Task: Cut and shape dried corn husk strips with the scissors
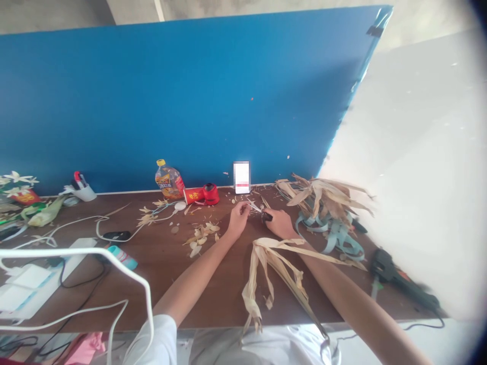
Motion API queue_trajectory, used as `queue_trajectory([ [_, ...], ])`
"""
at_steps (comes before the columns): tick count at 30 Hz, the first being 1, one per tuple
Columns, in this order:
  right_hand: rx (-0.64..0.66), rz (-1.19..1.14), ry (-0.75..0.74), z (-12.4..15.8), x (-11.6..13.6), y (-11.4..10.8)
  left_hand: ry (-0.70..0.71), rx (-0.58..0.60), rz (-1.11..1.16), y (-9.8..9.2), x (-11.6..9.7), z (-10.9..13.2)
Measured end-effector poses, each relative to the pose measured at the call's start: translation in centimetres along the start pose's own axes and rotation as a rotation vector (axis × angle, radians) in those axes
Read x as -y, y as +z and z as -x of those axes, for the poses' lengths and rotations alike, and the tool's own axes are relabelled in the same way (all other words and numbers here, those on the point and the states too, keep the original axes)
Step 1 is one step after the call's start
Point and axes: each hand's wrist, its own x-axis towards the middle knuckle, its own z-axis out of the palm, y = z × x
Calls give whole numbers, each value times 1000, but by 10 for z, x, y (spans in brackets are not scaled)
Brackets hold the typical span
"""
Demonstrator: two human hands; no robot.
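Observation:
My right hand (279, 223) is closed around the dark handles of a pair of scissors (267, 216), whose blades point up and left toward my left hand. Opposite it, my left hand (239, 217) pinches a small pale piece, perhaps of dried husk, close to the blade tips. That piece is too small to make out well. Dried corn husk strips (262, 253) lie on the brown table in front of me, partly by my right forearm. Cut pale petal-shaped pieces (203, 234) are scattered to the left of my left hand.
A lit phone (242, 177) stands against the blue partition (190, 101). A bottle (169, 180) and a red cup (194, 195) are to its left. At right are a husk pile (319, 195), light-blue ribbon (344, 238) and a glue gun (403, 279). White cables and a power strip (34, 289) occupy the left.

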Motion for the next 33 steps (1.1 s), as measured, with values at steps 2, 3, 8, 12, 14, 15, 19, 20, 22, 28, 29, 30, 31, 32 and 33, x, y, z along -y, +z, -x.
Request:
queue_trajectory([
  [2, 20, 14, -12, 0, -1, 1, -11, 6, 22, 0, -1, 1],
  [3, 28, 17, -16, 0, -1, 1, -16, 6, 26, 0, -1, 1],
  [8, 45, 19, -20, -2, -4, 5, -42, -7, 23, 0, 1, 0],
  [12, 33, 22, -26, -2, -5, 6, -44, 1, 30, 0, 2, -1],
  [14, 29, 23, -37, -2, -5, 6, -38, 19, 40, 0, 2, -1],
  [15, 29, 23, -40, -1, -5, 6, -33, 29, 43, 0, 2, -1],
  [19, 52, 28, -35, 0, -4, 3, -26, 45, 48, -1, 2, -2],
  [20, 59, 29, -34, 0, -4, 2, -29, 44, 50, -1, 2, -2],
  [22, 63, 28, -35, 0, -3, 1, -34, 42, 56, -1, 3, -2],
  [28, 50, 21, -41, 0, -3, 1, -39, 48, 76, -1, 4, -3],
  [29, 47, 18, -42, 0, -3, 1, -38, 47, 77, -1, 4, -3],
  [30, 44, 15, -45, 0, -4, 1, -35, 47, 75, -1, 4, -3],
  [31, 42, 13, -47, 0, -4, 1, -31, 47, 72, -1, 4, -2],
  [32, 42, 11, -49, 0, -4, 2, -27, 47, 68, -1, 4, -2],
  [33, 44, 10, -50, -1, -5, 2, -23, 47, 63, -1, 4, -2],
])
